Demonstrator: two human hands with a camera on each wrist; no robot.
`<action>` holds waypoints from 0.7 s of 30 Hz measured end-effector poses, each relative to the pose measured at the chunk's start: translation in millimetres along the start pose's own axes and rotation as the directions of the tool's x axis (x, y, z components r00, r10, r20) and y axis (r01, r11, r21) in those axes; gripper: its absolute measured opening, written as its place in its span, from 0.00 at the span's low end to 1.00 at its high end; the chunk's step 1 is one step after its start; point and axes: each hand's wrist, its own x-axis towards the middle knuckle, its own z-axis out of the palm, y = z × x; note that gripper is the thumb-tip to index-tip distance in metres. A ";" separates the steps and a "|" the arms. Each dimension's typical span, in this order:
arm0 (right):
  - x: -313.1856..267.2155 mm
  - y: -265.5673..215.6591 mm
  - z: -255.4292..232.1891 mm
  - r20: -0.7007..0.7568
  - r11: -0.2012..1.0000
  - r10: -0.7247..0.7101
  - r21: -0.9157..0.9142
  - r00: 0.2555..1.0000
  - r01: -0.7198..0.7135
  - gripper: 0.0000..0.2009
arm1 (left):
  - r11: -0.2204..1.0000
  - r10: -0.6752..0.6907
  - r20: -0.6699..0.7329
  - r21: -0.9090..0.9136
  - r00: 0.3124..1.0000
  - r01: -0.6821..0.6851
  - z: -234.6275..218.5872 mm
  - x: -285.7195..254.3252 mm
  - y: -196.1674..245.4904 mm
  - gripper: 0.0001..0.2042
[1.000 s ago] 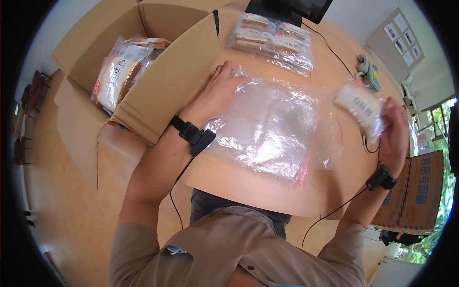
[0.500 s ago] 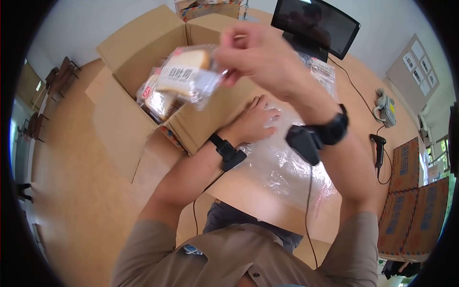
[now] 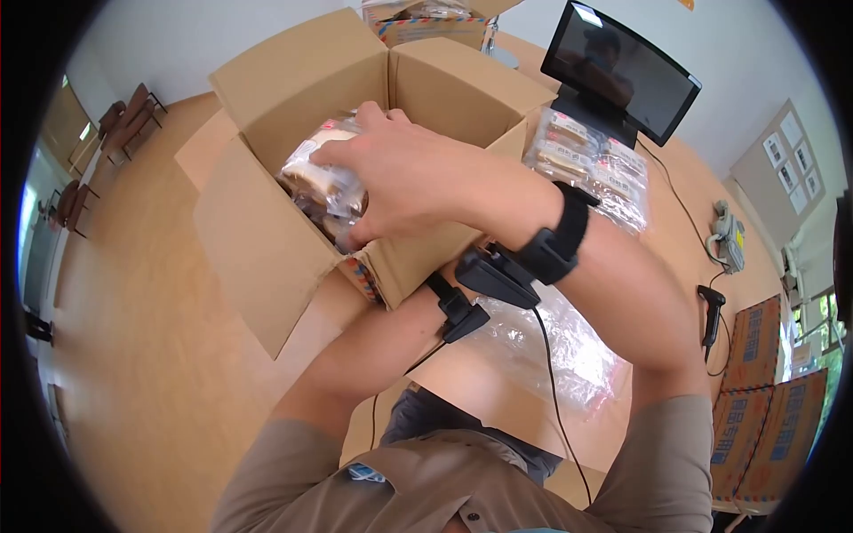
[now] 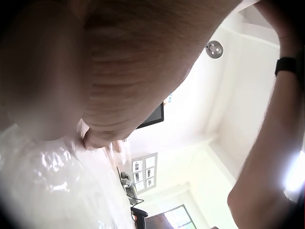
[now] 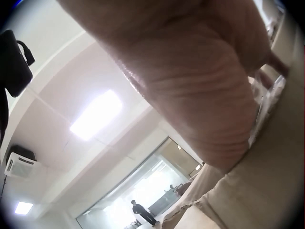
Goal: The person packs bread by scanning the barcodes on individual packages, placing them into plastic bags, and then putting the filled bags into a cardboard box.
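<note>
My right hand (image 3: pixel 409 173) reaches down into an open cardboard box (image 3: pixel 284 84), fingers and thumb spread round a clear-wrapped pack of sliced bread (image 3: pixel 311 162). Other wrapped packs lie under it, partly covered by the hand. The box wall and right forearm hide my left hand in the head view. In the left wrist view, the left hand (image 4: pixel 138 62) rests over a shiny clear plastic bag (image 4: pixel 47 176). That bag (image 3: pixel 555 342) lies flat on the table beside the box.
Bagged bread packs (image 3: pixel 586 169) lie before a black monitor (image 3: pixel 620 71). On the right are a desk phone (image 3: pixel 729 238), a handheld scanner (image 3: pixel 711 315) and stacked printed cartons (image 3: pixel 755 417). Another open carton (image 3: pixel 431 31) stands behind the box.
My right hand carried a bread pack from the table's right side across to the left and down into the box. The left hand stayed by the plastic bag. The head view turned.
</note>
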 end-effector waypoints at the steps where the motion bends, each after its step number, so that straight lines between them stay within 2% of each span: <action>1: 5.6 -0.7 0.3 0.050 0.998 0.028 -0.063 0.998 -0.024 0.47 | 1.000 -0.002 0.030 0.011 1.000 0.002 0.8 2.4 0.0 0.42; 2: 12.8 -0.4 1.6 0.050 0.998 0.026 -0.062 0.998 -0.023 0.47 | 1.000 -0.005 0.058 0.023 0.998 0.004 1.7 4.8 0.1 0.42; 4: 28.5 4.0 4.2 0.121 0.978 0.126 -0.183 0.985 -0.102 0.51 | 0.999 -0.014 0.114 0.049 0.993 0.008 2.8 9.3 1.0 0.43; 8: 51.3 32.2 6.7 0.147 0.972 0.156 -0.197 0.977 -0.126 0.52 | 0.993 -0.034 0.210 0.114 0.977 0.010 3.2 14.5 4.4 0.44; 9: 56.4 41.5 7.6 0.146 0.973 0.147 -0.198 0.978 -0.117 0.52 | 0.993 -0.037 0.203 0.120 0.979 0.012 -3.3 11.5 13.7 0.44; 11: 62.4 62.3 10.4 0.081 0.958 0.221 -0.208 0.972 -0.200 0.52 | 0.904 0.134 0.007 0.410 0.991 -0.125 -14.4 4.1 37.6 0.35; 12: 62.1 70.2 7.8 0.091 0.958 0.230 -0.195 0.969 -0.210 0.50 | 0.921 -0.032 0.088 0.389 0.996 -0.004 -19.1 7.1 47.4 0.41; 16: 62.4 95.1 10.9 0.064 0.920 0.334 -0.240 0.940 -0.311 0.43 | 0.927 0.036 0.074 0.370 0.997 -0.061 -22.7 9.0 42.3 0.43; 18: 61.7 104.9 13.8 0.058 0.919 0.304 -0.280 0.951 -0.276 0.39 | 0.929 0.001 0.083 0.368 0.997 -0.032 -24.6 8.9 43.2 0.43; 19: 59.9 110.0 15.9 0.056 0.918 0.307 -0.281 0.950 -0.280 0.39 | 0.930 0.004 0.085 0.367 0.996 -0.035 -22.2 9.8 39.2 0.43; 21: 53.0 110.5 14.6 0.034 0.917 0.220 -0.348 0.975 -0.195 0.42 | 0.919 0.005 0.068 0.394 0.998 -0.031 -18.0 10.8 31.7 0.40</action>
